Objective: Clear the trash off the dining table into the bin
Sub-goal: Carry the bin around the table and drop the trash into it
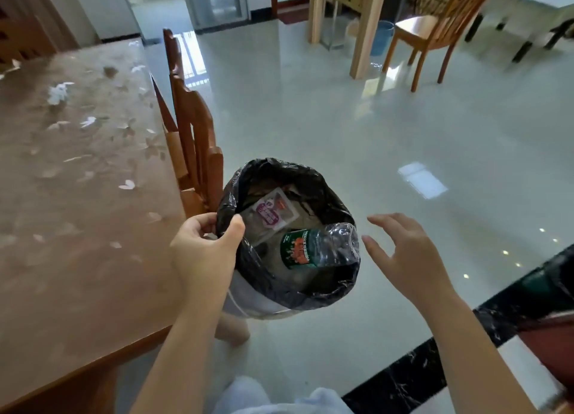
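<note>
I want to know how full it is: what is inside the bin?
In the bin, lined with a black bag, lie a plastic bottle and a clear wrapper. Its bottom beneath them is hidden.

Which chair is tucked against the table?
The near chair, its back beside the table edge above the bin. The far chair stands apart.

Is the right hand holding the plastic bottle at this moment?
No, the right hand is open and empty beside the bin, while the plastic bottle lies inside on the black liner.
</note>
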A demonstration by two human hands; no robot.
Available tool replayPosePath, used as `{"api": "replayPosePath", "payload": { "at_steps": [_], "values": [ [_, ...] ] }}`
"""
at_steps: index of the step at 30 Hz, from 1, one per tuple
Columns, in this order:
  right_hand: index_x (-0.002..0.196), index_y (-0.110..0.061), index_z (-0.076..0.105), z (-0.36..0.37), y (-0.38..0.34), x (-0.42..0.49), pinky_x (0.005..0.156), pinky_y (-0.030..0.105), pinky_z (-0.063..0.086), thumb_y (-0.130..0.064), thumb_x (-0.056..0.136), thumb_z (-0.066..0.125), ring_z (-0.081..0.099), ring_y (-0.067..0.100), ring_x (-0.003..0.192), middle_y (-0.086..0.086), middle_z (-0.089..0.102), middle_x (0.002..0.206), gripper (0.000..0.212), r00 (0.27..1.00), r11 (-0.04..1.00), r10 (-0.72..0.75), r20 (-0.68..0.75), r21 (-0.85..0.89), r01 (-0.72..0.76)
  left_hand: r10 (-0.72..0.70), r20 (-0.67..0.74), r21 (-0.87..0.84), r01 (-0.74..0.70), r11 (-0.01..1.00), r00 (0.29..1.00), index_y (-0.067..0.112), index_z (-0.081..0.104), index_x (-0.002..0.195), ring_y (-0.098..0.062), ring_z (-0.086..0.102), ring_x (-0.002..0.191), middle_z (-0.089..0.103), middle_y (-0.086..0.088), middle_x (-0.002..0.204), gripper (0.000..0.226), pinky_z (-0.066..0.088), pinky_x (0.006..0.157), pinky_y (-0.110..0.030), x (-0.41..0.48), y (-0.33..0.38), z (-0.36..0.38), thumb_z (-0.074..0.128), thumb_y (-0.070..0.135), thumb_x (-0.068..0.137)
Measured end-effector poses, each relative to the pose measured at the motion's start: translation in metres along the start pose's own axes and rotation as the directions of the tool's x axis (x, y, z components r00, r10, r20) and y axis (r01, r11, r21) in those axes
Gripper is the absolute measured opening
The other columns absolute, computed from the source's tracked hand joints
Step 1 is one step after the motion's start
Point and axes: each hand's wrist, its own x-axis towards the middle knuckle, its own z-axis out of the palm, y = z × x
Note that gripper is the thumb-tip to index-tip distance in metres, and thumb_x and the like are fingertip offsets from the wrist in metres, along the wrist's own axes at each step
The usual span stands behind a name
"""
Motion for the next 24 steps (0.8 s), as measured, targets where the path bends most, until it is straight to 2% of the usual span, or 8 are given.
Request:
{"api": "replayPosePath", "payload": {
  "at_steps": [3, 7, 11, 13, 18, 24],
  "values": [
    [0.109, -0.009, 0.061, -0.004, 0.027, 0.017, 0.088, 0.040, 0.045, -0.019, 0.079, 0.066, 0.056, 0.029, 0.101, 0.011, 0.065, 0.105, 0.031, 0.999, 0.999, 0.044, -0.004, -0.018, -0.044, 0.005, 0.037, 0.003, -0.005, 1.000, 0.999, 0.022, 0.064, 0.084, -0.010, 0.064, 0.068, 0.065, 0.009, 0.074, 0.020, 0.051, 0.061, -0.023, 0.009, 0.008, 0.042, 0.073, 0.034, 0.070],
    [0.108, -0.008, 0.061, -0.002, 0.058, 0.058, 0.087, 0.041, 0.044, -0.018, 0.079, 0.066, 0.057, 0.031, 0.100, 0.012, 0.065, 0.105, 0.032, 0.994, 0.994, 0.107, -0.013, -0.034, -0.107, -0.019, 0.065, 0.025, 0.017, 1.000, 0.998, 0.020, 0.063, 0.081, -0.003, 0.058, 0.059, 0.061, 0.015, 0.067, 0.020, 0.040, 0.047, -0.007, 0.040, 0.016, 0.099, 0.074, 0.033, 0.070],
    [0.107, -0.007, 0.062, 0.008, 0.079, 0.126, 0.087, 0.041, 0.044, -0.016, 0.078, 0.067, 0.057, 0.031, 0.098, 0.012, 0.065, 0.104, 0.031, 0.992, 0.990, 0.124, -0.019, -0.066, -0.125, -0.021, 0.109, 0.014, 0.020, 1.000, 0.994, 0.020, 0.063, 0.080, -0.006, 0.058, 0.059, 0.062, 0.011, 0.066, 0.019, 0.043, 0.053, -0.019, 0.087, 0.021, 0.161, 0.074, 0.031, 0.069],
    [0.108, -0.007, 0.061, 0.014, 0.086, 0.169, 0.088, 0.041, 0.045, -0.017, 0.079, 0.065, 0.057, 0.030, 0.099, 0.012, 0.065, 0.105, 0.031, 0.993, 0.989, 0.119, -0.017, -0.085, -0.120, -0.023, 0.131, 0.017, 0.021, 1.000, 0.991, 0.023, 0.061, 0.078, -0.005, 0.058, 0.059, 0.061, 0.011, 0.065, 0.018, 0.044, 0.052, -0.020, 0.116, 0.026, 0.193, 0.074, 0.032, 0.069],
    [0.110, -0.009, 0.060, 0.024, 0.087, 0.285, 0.089, 0.038, 0.043, -0.019, 0.082, 0.062, 0.055, 0.027, 0.102, 0.010, 0.064, 0.108, 0.030, 0.994, 0.990, 0.106, -0.015, -0.090, -0.106, -0.020, 0.168, 0.050, 0.012, 0.999, 0.986, 0.023, 0.061, 0.087, -0.007, 0.059, 0.067, 0.061, 0.011, 0.071, 0.025, 0.050, 0.061, -0.028, 0.195, 0.050, 0.258, 0.073, 0.036, 0.069],
    [0.108, -0.010, 0.061, 0.044, 0.087, 0.396, 0.085, 0.029, 0.039, -0.017, 0.080, 0.064, 0.057, 0.026, 0.098, 0.008, 0.065, 0.103, 0.029, 0.999, 0.997, 0.048, -0.007, -0.067, -0.048, 0.041, 0.114, 0.036, -0.045, 0.998, 0.993, 0.027, 0.057, 0.085, 0.003, 0.053, 0.067, 0.056, 0.019, 0.073, 0.023, 0.037, 0.055, -0.013, 0.277, 0.072, 0.316, 0.072, 0.032, 0.070]
  ]
}}
